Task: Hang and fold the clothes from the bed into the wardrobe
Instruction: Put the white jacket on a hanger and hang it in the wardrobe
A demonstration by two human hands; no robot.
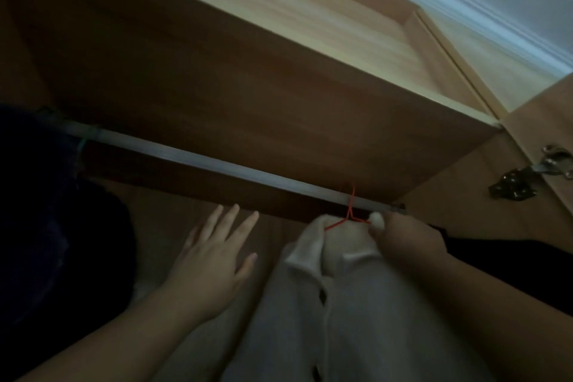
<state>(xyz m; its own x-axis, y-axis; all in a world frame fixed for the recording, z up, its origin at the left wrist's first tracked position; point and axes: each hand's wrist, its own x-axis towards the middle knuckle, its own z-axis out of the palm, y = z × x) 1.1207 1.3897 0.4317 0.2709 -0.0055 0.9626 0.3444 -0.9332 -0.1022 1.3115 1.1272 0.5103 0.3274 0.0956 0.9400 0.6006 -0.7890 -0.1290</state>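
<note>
My right hand (403, 236) pinches the white shirt (335, 304) at its collar, on the red hanger (348, 217) hooked over the wardrobe rail (217, 164) at its right end; my left hand (210, 260) hovers open, holding nothing; if I tug, the thin hook may slip off; dark clothes (46, 226) crowd the left, and the door hinge (533, 174) sits near right.

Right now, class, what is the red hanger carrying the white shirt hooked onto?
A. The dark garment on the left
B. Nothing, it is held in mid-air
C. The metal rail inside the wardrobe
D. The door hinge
C: the red hanger hooks over the metal rail, with the white shirt hanging below it.
</note>
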